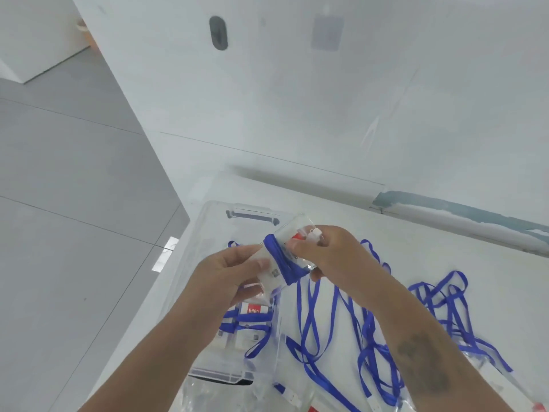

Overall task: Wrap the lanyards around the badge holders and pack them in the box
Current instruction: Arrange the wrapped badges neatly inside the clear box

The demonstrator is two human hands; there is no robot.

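Note:
A clear badge holder (277, 264) with a blue lanyard (282, 260) wound round its middle is held above the clear plastic box (208, 233). My left hand (228, 275) grips the holder's lower end. My right hand (326, 251) pinches the upper end near the white clip (315, 233). Several wrapped badge holders (249, 322) lie inside the box. Loose blue lanyards (371, 331) sprawl on the white table to the right.
The white table (445, 263) runs along a white wall. Its left edge drops to a grey tiled floor (74, 203). Clear plastic bags (225, 394) lie near the table's front edge. Another clear badge holder (499, 379) lies at the right.

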